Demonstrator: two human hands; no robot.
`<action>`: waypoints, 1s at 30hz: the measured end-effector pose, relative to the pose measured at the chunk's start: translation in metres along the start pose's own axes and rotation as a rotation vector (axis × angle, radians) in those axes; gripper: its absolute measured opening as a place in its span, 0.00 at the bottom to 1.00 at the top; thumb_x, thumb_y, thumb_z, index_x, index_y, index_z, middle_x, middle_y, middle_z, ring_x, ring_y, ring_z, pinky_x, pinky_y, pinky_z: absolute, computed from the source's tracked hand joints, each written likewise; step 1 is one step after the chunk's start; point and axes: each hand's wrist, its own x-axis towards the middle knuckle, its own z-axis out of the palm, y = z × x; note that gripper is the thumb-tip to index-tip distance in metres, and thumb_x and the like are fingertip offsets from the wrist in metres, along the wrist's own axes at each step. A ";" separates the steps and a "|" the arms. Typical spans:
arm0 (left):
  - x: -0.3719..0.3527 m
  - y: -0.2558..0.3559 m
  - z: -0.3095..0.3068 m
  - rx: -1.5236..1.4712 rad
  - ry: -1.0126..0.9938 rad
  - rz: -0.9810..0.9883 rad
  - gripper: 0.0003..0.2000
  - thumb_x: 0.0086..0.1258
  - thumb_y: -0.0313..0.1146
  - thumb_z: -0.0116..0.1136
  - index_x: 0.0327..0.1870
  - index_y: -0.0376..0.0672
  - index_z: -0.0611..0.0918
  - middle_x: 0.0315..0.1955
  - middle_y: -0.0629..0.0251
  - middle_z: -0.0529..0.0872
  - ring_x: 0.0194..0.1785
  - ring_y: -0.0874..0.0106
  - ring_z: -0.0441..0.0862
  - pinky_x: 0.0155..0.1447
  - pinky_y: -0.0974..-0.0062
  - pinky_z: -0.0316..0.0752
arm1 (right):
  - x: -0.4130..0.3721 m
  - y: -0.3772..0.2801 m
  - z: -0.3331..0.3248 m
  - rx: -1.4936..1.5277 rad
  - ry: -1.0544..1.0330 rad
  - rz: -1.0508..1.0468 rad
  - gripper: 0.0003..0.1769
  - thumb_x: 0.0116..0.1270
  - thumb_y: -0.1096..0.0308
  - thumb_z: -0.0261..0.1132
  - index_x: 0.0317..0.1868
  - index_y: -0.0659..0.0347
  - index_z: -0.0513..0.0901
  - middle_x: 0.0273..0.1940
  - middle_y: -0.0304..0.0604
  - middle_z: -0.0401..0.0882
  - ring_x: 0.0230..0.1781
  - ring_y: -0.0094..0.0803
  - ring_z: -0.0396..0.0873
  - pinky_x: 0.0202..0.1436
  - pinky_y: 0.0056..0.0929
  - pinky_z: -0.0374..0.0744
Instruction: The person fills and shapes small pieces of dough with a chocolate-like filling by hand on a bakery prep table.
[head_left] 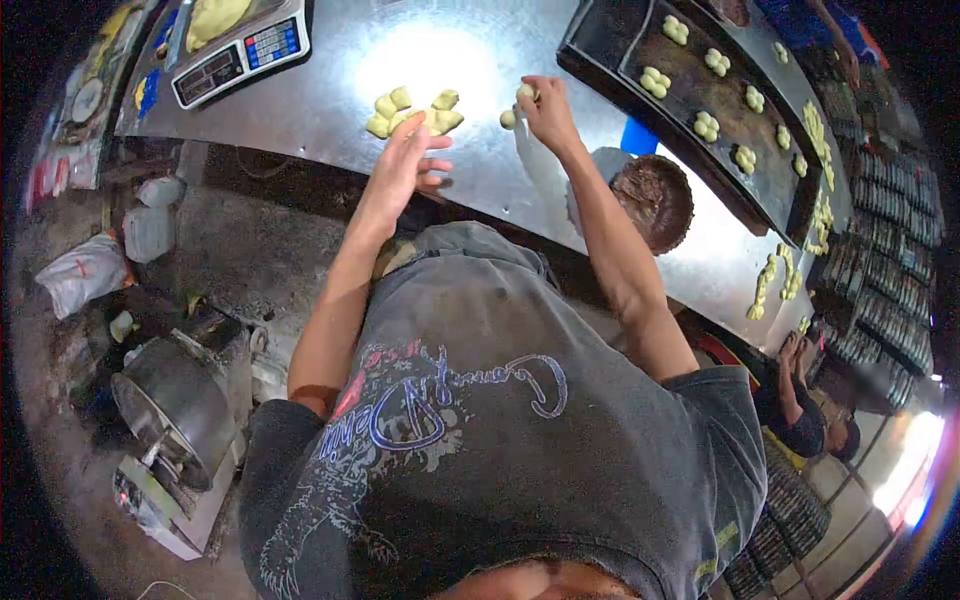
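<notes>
Several cut pieces of yellow dough lie in a cluster on the metal table. My left hand is at the near edge of that cluster, its fingers spread and its fingertips overlapping the nearest pieces. To the right, my right hand is closed with its fingertips round a small dough ball, close over the table. A second dough ball rests on the metal just left of that hand.
A digital scale bearing dough stands at the back left. Right of my right arm are a round brown-crusted pan and a black tray with clustered dough balls. Braided dough strips lie farther right, near another person. A mixer bowl stands lower left.
</notes>
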 end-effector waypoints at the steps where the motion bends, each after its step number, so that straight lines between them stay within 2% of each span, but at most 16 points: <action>1: 0.003 -0.003 -0.015 -0.002 0.023 0.016 0.30 0.84 0.54 0.42 0.78 0.43 0.64 0.58 0.56 0.85 0.50 0.72 0.85 0.53 0.75 0.79 | 0.001 0.008 0.013 -0.131 -0.068 -0.035 0.23 0.64 0.63 0.70 0.59 0.61 0.82 0.53 0.60 0.75 0.53 0.51 0.77 0.59 0.42 0.79; 2: 0.006 -0.005 -0.027 -0.003 0.041 0.031 0.30 0.84 0.54 0.43 0.77 0.43 0.66 0.58 0.57 0.85 0.51 0.73 0.85 0.54 0.75 0.78 | 0.001 0.017 0.023 -0.264 -0.135 -0.065 0.24 0.62 0.62 0.71 0.58 0.61 0.82 0.52 0.60 0.74 0.53 0.53 0.77 0.59 0.43 0.79; 3: 0.007 -0.004 -0.037 0.007 0.082 0.010 0.28 0.84 0.54 0.43 0.73 0.42 0.70 0.58 0.59 0.85 0.50 0.75 0.84 0.55 0.76 0.77 | -0.004 0.010 0.029 -0.223 -0.071 -0.066 0.28 0.57 0.61 0.73 0.57 0.62 0.82 0.51 0.61 0.75 0.54 0.55 0.76 0.60 0.48 0.77; 7: 0.008 -0.005 -0.067 0.080 0.128 0.008 0.27 0.84 0.53 0.43 0.69 0.40 0.75 0.55 0.61 0.86 0.50 0.76 0.82 0.55 0.75 0.76 | -0.020 -0.002 0.016 0.082 -0.354 0.281 0.33 0.51 0.55 0.76 0.58 0.57 0.82 0.56 0.59 0.74 0.59 0.55 0.72 0.65 0.53 0.73; 10: 0.018 -0.020 -0.076 0.180 0.139 0.045 0.26 0.84 0.53 0.45 0.67 0.38 0.77 0.53 0.57 0.87 0.51 0.71 0.84 0.55 0.70 0.77 | -0.042 -0.028 0.012 -0.340 -0.311 0.212 0.34 0.51 0.53 0.77 0.60 0.53 0.82 0.57 0.57 0.74 0.58 0.53 0.74 0.64 0.52 0.74; 11: 0.023 -0.023 -0.076 0.309 0.103 0.074 0.26 0.83 0.52 0.47 0.66 0.37 0.77 0.53 0.55 0.87 0.52 0.68 0.84 0.55 0.69 0.77 | -0.045 -0.040 0.014 -0.409 -0.220 0.156 0.31 0.56 0.52 0.76 0.61 0.48 0.83 0.60 0.55 0.75 0.58 0.53 0.75 0.64 0.53 0.75; 14: 0.045 -0.035 -0.068 0.708 -0.035 0.222 0.24 0.78 0.47 0.55 0.62 0.36 0.79 0.52 0.47 0.87 0.57 0.55 0.85 0.59 0.60 0.78 | -0.016 -0.037 0.044 -0.256 -0.051 -0.031 0.24 0.63 0.55 0.71 0.60 0.45 0.84 0.60 0.53 0.76 0.59 0.55 0.75 0.63 0.53 0.75; 16: 0.061 -0.044 -0.059 1.018 -0.154 0.402 0.24 0.76 0.46 0.57 0.64 0.38 0.79 0.60 0.50 0.84 0.63 0.49 0.80 0.64 0.56 0.75 | 0.008 -0.042 0.076 -0.152 -0.038 -0.130 0.18 0.64 0.69 0.66 0.55 0.47 0.87 0.55 0.48 0.80 0.57 0.52 0.76 0.64 0.49 0.72; 19: 0.095 -0.088 -0.053 1.246 -0.239 0.611 0.28 0.74 0.45 0.59 0.72 0.42 0.73 0.68 0.49 0.76 0.70 0.47 0.71 0.72 0.53 0.69 | 0.029 -0.055 0.098 -0.230 -0.155 -0.245 0.13 0.65 0.65 0.68 0.51 0.50 0.88 0.54 0.45 0.82 0.56 0.48 0.77 0.59 0.49 0.76; 21: 0.101 -0.094 -0.054 1.292 -0.242 0.600 0.30 0.73 0.46 0.59 0.73 0.43 0.71 0.73 0.55 0.70 0.73 0.44 0.67 0.72 0.48 0.67 | 0.041 -0.060 0.095 -0.227 -0.310 -0.282 0.12 0.66 0.66 0.67 0.49 0.55 0.88 0.50 0.47 0.84 0.54 0.46 0.79 0.58 0.46 0.77; 24: 0.110 -0.100 -0.059 1.332 -0.254 0.584 0.33 0.72 0.47 0.59 0.76 0.46 0.67 0.77 0.60 0.66 0.75 0.45 0.65 0.72 0.44 0.65 | 0.045 -0.069 0.068 0.196 -0.053 0.173 0.12 0.66 0.68 0.65 0.47 0.63 0.87 0.45 0.51 0.86 0.49 0.47 0.83 0.55 0.43 0.80; 25: 0.114 -0.099 -0.059 1.324 -0.266 0.552 0.33 0.72 0.47 0.60 0.76 0.46 0.68 0.77 0.61 0.66 0.76 0.45 0.64 0.73 0.44 0.65 | 0.039 -0.069 0.050 0.139 0.044 0.057 0.13 0.68 0.69 0.63 0.49 0.65 0.86 0.42 0.54 0.86 0.44 0.49 0.85 0.51 0.40 0.81; 26: 0.114 -0.099 -0.056 1.315 -0.279 0.516 0.33 0.72 0.46 0.60 0.76 0.46 0.68 0.78 0.61 0.65 0.76 0.45 0.64 0.73 0.44 0.64 | 0.031 -0.077 0.027 0.239 0.033 0.148 0.13 0.70 0.67 0.63 0.49 0.65 0.86 0.41 0.52 0.87 0.40 0.40 0.85 0.48 0.36 0.82; 27: 0.111 -0.094 -0.052 1.244 -0.178 0.618 0.24 0.73 0.47 0.58 0.64 0.43 0.80 0.67 0.55 0.79 0.68 0.49 0.75 0.68 0.45 0.67 | 0.022 -0.082 0.006 0.297 0.022 0.217 0.13 0.73 0.66 0.62 0.50 0.65 0.86 0.40 0.48 0.87 0.40 0.34 0.84 0.48 0.32 0.81; 28: 0.108 -0.076 -0.046 1.226 -0.190 0.498 0.21 0.74 0.47 0.56 0.58 0.43 0.83 0.60 0.54 0.83 0.64 0.49 0.78 0.66 0.46 0.68 | 0.015 -0.085 -0.010 0.355 0.013 0.284 0.13 0.75 0.66 0.61 0.51 0.65 0.86 0.38 0.44 0.87 0.40 0.29 0.84 0.47 0.28 0.81; 30: 0.106 -0.039 -0.030 1.190 -0.212 0.266 0.19 0.76 0.49 0.53 0.46 0.42 0.88 0.47 0.52 0.90 0.54 0.50 0.85 0.62 0.47 0.69 | -0.002 -0.083 -0.026 0.424 0.097 0.306 0.13 0.74 0.67 0.62 0.52 0.65 0.86 0.39 0.45 0.87 0.37 0.30 0.84 0.44 0.29 0.82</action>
